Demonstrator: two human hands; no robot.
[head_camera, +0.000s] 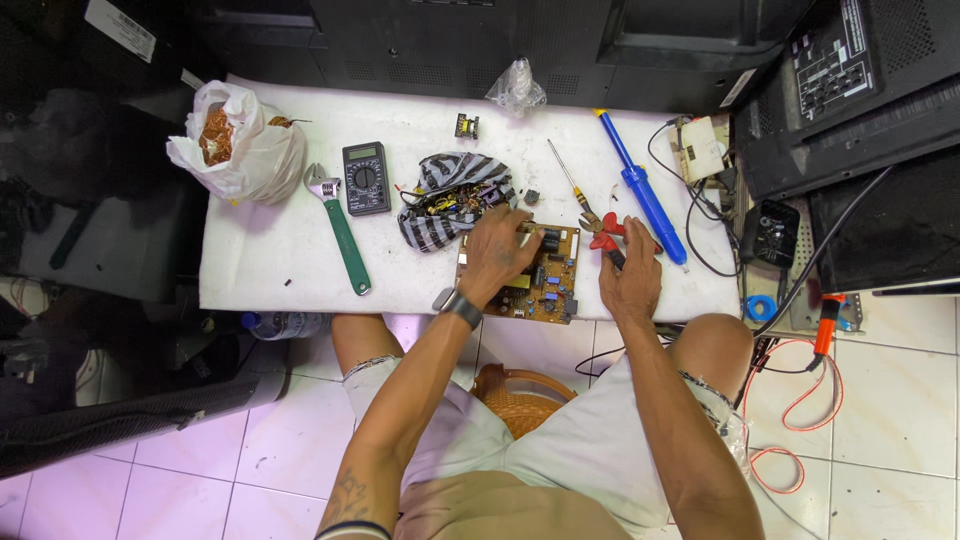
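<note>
Bag: white plastic bag (240, 150), far left on the white counter (260, 270).
Wrench: green-handled wrench (340, 228), right of it.
Meter: dark multimeter (366, 178).
Left grip: left hand (497, 252), fingers spread flat on the circuit board (550, 285), near edge.
Right grip: right hand (628, 275), closed around red-handled pliers (604, 235), just right of the board.
Tool: blue tool (640, 190), far right.

Both forearms reach forward; left hand (497, 250) lies flat, right hand (627, 270) curled.

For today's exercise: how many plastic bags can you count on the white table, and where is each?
2: a white plastic bag at the table's left end, and a small clear bag at the back edge. Others may be hidden.
</note>
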